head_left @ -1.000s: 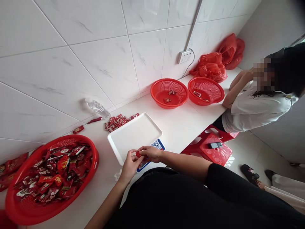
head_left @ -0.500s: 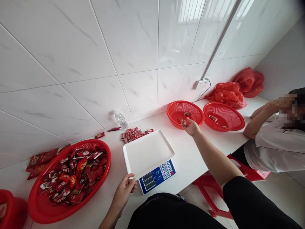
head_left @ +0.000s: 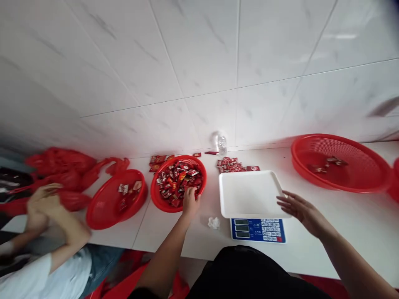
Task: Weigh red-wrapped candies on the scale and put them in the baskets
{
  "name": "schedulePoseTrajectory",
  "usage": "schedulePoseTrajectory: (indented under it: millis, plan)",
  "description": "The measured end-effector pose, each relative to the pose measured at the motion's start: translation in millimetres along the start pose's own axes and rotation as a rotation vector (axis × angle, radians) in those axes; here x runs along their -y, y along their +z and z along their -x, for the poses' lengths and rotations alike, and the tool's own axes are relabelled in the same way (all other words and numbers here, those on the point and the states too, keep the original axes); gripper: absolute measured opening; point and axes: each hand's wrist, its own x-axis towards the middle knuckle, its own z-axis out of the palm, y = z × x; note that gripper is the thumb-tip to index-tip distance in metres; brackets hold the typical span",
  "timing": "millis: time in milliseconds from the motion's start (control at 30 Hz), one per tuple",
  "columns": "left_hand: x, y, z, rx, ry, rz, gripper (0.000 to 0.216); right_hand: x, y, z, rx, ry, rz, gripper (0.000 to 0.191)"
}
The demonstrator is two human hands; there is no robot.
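My left hand reaches over the near right rim of a red basket full of small red packets. Its fingers curl down against the packets, and what they grip, if anything, is hidden. Beside the right edge of a white tray is my right hand, open, with fingers stretched and nothing in it. The tray rests on a scale with a blue keypad panel. Several red packets lie behind the tray. Crumpled white paper lies between basket and scale.
A large red basket with a few packets stands at right, another red basket at left. A plastic bottle is by the wall. A person's arms and red bags are at far left.
The view has swung left. My right hand has come back from the right-hand basket to the tray's side. My left hand has moved from the tray's near corner to the packet-filled basket.
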Motion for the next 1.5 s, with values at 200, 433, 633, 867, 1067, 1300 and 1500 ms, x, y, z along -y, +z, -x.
schedulePoseTrajectory:
  millis: [200,433,633,867,1067,1300,1500]
  plan:
    - [33.5,-11.0,-33.4,0.292,-0.375,-0.108,0.075,-21.9,69.1,31.5,0.231,0.166,0.283,0.049]
    - [51.4,1.8,-41.9,0.386,-0.508,-0.178,0.097,-26.0,77.8,35.9,0.232,0.179,0.408,0.051]
    - [58.1,9.7,-51.3,0.435,-0.516,-0.211,0.092,-29.3,79.9,42.0,0.23,0.193,0.433,0.049]
    - [60.9,1.9,-52.5,0.397,-0.372,-0.196,0.063,-21.9,92.4,40.0,0.231,0.15,0.411,0.051]
    - [67.7,-12.9,-51.9,0.422,-0.286,-0.071,0.02,-27.1,86.7,39.0,0.234,0.152,0.405,0.049]
    - [64.0,-36.3,-52.2,0.214,-0.34,0.068,0.009,-27.9,86.0,35.4,0.231,0.145,0.401,0.051]
    - [42.6,-63.8,-55.2,0.041,-0.312,0.137,0.009,-27.0,84.0,31.2,0.229,0.124,0.406,0.05]
